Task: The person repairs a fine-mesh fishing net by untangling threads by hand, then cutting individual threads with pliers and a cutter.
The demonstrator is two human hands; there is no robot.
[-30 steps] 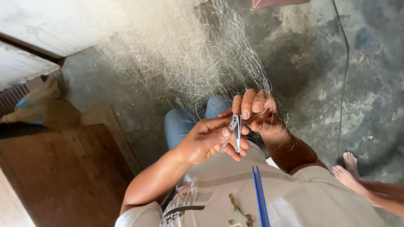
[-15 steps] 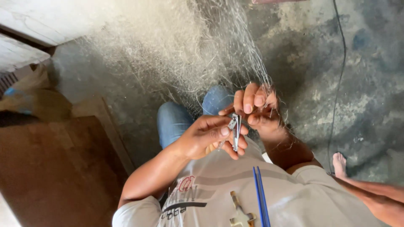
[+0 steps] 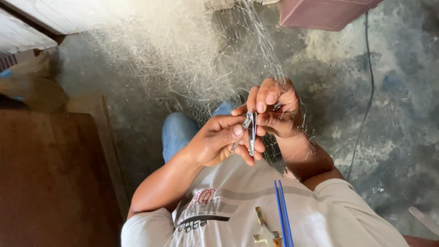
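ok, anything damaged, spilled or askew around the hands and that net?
Nothing stands out. The fine pale mesh net lies bunched on the grey concrete floor; the left hand pinches a small metal clipper against strands held by the right hand.

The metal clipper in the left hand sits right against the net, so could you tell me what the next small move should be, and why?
Probably squeeze the metal clipper shut on the strand. The left hand holds it upright with the thumb on its lever, and its top end meets the fine net strands that the right hand pinches taut. Whether a strand already lies between the blades is too small to tell.
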